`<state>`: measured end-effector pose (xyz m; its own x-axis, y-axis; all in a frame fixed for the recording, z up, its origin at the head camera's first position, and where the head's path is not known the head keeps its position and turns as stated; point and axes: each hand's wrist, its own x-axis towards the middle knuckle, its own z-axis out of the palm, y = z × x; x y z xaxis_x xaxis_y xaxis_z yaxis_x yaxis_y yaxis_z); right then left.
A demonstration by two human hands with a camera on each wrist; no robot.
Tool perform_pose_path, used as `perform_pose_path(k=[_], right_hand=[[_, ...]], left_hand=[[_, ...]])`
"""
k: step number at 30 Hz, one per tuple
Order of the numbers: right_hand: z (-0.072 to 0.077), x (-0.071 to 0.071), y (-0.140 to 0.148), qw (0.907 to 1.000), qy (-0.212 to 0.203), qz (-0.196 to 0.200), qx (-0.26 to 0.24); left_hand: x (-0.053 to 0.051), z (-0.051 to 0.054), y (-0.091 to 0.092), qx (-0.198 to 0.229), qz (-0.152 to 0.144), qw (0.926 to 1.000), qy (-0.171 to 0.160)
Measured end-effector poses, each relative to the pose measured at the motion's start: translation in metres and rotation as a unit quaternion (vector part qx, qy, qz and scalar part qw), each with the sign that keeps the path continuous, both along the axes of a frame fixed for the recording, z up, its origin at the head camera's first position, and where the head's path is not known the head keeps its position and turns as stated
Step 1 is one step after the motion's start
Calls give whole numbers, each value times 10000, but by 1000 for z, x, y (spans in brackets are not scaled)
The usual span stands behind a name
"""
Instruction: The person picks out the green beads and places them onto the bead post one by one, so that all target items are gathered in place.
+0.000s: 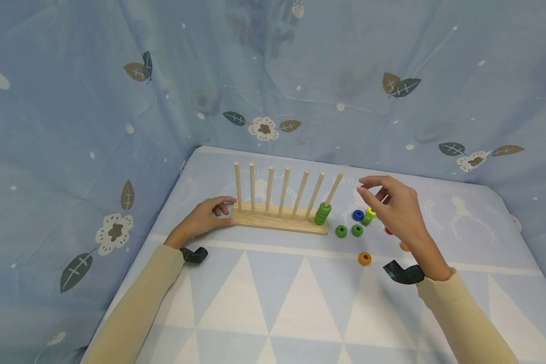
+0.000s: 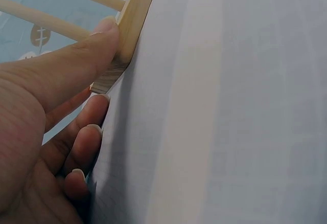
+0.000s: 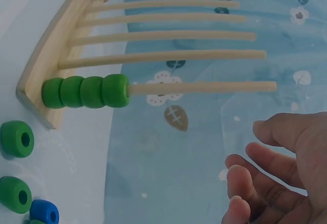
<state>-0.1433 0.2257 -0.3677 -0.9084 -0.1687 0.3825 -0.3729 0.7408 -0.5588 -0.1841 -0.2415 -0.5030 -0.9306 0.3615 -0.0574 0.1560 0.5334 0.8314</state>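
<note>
A wooden rack (image 1: pixel 279 221) with several upright pegs stands on the cloth-covered table. My left hand (image 1: pixel 203 215) grips its left end; in the left wrist view the thumb of that hand (image 2: pixel 56 86) lies on the base's edge. Several green beads (image 3: pixel 92 91) are stacked at the bottom of the rightmost peg, whose upper part is bare. To the right of this peg my right hand (image 1: pixel 398 207) hovers over loose beads, holding nothing. Its fingers are loosely bent and its thumb stands apart, as the right wrist view shows this hand (image 3: pixel 286 168).
Right of the rack lie two green beads (image 1: pixel 341 231), a blue bead (image 1: pixel 358 215) and yellow and green beads (image 1: pixel 368 217). An orange bead (image 1: pixel 364 259) is nearer the front. Red and orange beads (image 1: pixel 405 246) are partly hidden by the right hand and forearm. Patterned cloth hangs behind.
</note>
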Motion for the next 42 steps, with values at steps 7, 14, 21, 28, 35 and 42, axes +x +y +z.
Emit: perform_pose_path(k=[7, 14, 21, 28, 35, 42], right_hand=[[-9, 1, 8, 9999, -7, -106, -41], [-16, 1, 16, 9999, 21, -111, -94], [-24, 1, 22, 9994, -92, -336, -17], [-35, 0, 31, 9989, -64, -458, 0], [-46, 0, 39, 9963, -407, -760, 33], [-55, -3, 46, 9940, -547, -946, 100]], left_hand=[[0, 0, 0, 55, 6, 10000, -38], [-1, -2, -1, 80, 3, 10000, -32], [-1, -2, -2, 96, 19, 9999, -59], [-1, -3, -1, 57, 21, 10000, -59], [0, -2, 0, 19, 14, 10000, -45], [-1, -2, 0, 21, 12, 10000, -10]])
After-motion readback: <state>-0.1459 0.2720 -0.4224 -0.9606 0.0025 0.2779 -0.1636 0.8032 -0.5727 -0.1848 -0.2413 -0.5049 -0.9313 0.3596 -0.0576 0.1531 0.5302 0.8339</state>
